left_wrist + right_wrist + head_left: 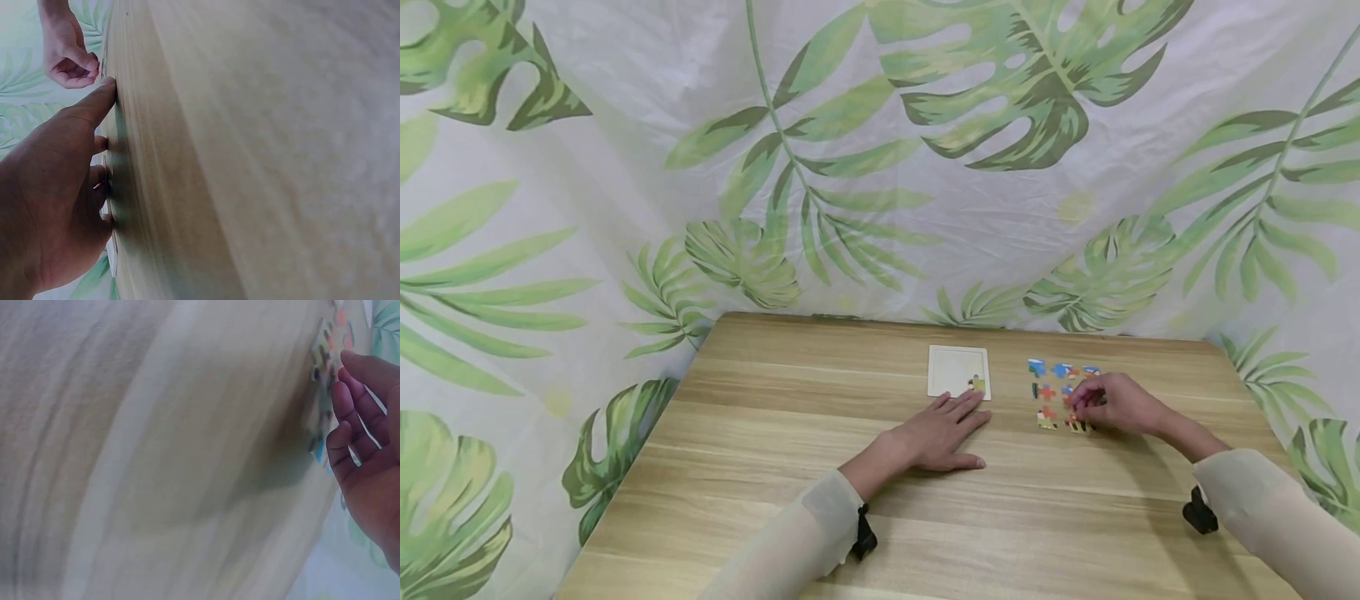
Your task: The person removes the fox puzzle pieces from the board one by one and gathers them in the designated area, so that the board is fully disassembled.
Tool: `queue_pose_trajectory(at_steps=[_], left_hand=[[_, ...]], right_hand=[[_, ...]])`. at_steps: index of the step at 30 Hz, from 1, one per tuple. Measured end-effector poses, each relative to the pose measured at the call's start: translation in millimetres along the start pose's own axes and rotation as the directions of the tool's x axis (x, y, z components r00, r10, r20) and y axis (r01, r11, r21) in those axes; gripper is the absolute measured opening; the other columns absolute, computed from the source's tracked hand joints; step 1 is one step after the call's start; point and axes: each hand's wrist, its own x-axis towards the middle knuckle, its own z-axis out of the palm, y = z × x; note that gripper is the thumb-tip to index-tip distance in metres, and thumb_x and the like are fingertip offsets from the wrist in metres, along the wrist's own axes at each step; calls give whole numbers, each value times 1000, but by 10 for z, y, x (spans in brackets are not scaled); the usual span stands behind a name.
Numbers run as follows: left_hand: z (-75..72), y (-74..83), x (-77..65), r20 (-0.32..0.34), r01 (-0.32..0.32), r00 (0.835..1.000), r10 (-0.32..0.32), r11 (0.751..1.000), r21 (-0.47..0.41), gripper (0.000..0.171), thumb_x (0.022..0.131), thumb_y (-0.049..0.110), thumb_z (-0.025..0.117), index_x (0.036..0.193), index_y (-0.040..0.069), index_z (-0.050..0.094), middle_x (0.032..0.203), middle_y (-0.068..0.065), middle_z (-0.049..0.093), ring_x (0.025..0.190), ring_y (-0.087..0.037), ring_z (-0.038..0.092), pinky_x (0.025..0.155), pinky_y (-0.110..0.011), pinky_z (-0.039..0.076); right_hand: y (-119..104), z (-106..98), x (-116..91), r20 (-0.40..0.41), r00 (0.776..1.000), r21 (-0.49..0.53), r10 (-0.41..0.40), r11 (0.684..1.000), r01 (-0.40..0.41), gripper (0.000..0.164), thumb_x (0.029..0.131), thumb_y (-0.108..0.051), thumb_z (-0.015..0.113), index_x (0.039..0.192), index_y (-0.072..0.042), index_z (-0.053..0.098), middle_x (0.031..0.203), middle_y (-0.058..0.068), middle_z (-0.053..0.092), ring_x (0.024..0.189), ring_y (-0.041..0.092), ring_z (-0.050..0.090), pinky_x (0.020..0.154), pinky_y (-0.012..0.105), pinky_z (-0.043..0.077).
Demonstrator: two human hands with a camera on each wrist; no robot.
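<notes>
My left hand [942,435] lies palm down on the table, fingers spread, its fingertips at the near edge of a square white puzzle tray [951,372]. One jigsaw piece [976,382] sits in the tray's near right corner. To the right, several colourful jigsaw pieces [1037,367] lie in loose rows. My right hand [1120,402] is over the right side of these rows, fingers bent and thumb close to the index finger. In the right wrist view its fingertips [342,394] are right at the pieces; whether they pinch one I cannot tell.
The wood-grain table [760,450] reaches back to a leaf-patterned cloth [850,167] hanging behind and at the sides. A black strap device [864,533] is on the left wrist, another [1200,510] on the right.
</notes>
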Motion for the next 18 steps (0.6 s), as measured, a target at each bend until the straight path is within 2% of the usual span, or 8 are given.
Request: queue_pose_trajectory(at_steps=[5,10,18], left_hand=[[20,-10,16,-1,-1,1000,1,1000,-9,83,107,68,41,171,19,23,179,-9,6,165,-21,4,133,-46,13],[29,-16,22,-1,0,1000,0,1000,-13,83,107,68,41,171,19,22,179,-9,5,165,-21,3,133,-45,12],[25,-10,17,8,4,1000,-4,1000,-4,83,107,69,40,171,20,21,179,-9,4,165,-21,3,133,-45,12]], right_hand=[[-54,-34,63,-21,1000,-4,-17,1000,17,8,91,-4,83,97,-7,79,91,1,76,78,6,65,65,25,55],[-109,-40,169,-37,998,-45,-47,998,46,10,91,2,80,96,-6,79,88,0,76,79,5,65,68,25,56],[-242,-4,387,10,999,1,-30,1000,30,9,95,-3,78,105,-4,79,97,5,78,85,10,68,69,26,56]])
